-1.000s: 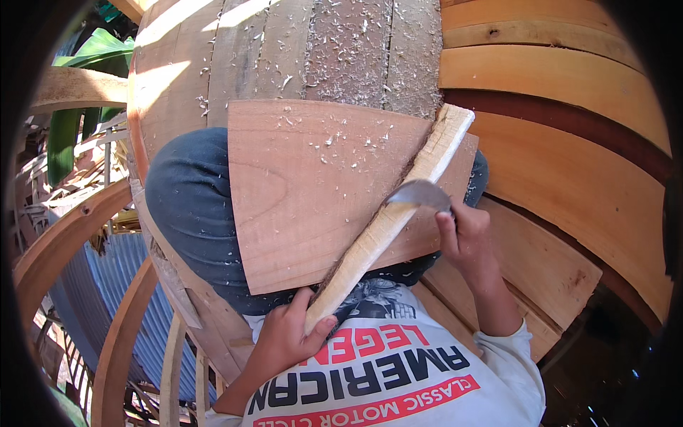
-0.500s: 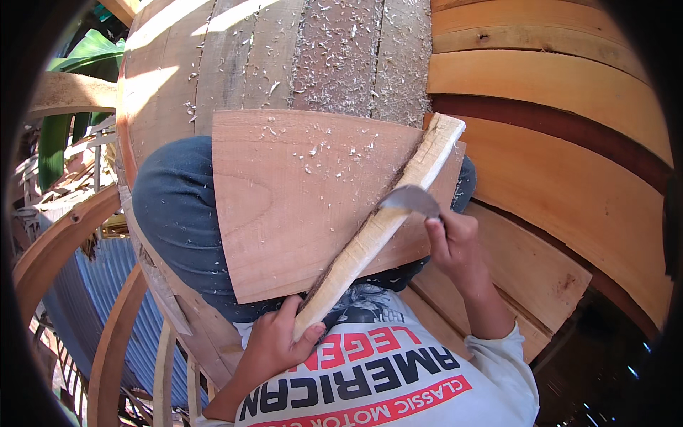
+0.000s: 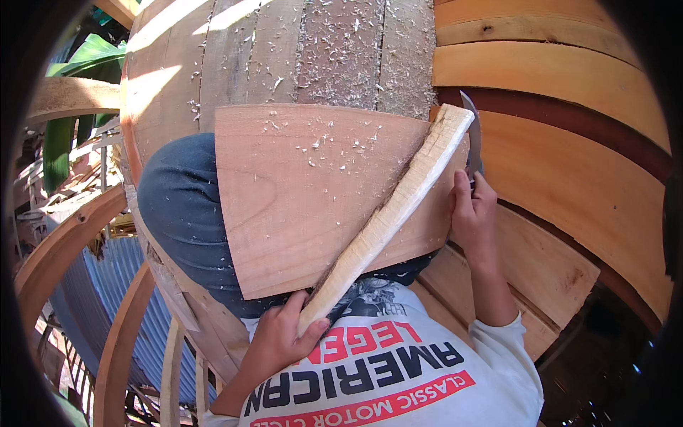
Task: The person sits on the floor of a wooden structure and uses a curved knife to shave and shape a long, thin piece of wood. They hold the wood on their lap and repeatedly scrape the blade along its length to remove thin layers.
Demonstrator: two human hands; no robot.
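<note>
On the left, the left hand [image 3: 281, 338] has its fingers closed round the wooden strip's [image 3: 388, 217] near end; a firm anchor there looks best. Over right, the right hand's [image 3: 475, 213] fingers wrap the knife [image 3: 475, 142], beside the far end, contact unclear; shallow, even strokes away from the holding hand seem wise. Textures: smooth, grained board [image 3: 306, 213], curled shavings [image 3: 316, 146], pale strip slanting across, rough and dark-edged, then curved metal blade.

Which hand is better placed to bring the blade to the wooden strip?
Probably the right hand: it holds the knife beside the far end of the wooden strip; the left hand grips its near end.
</note>
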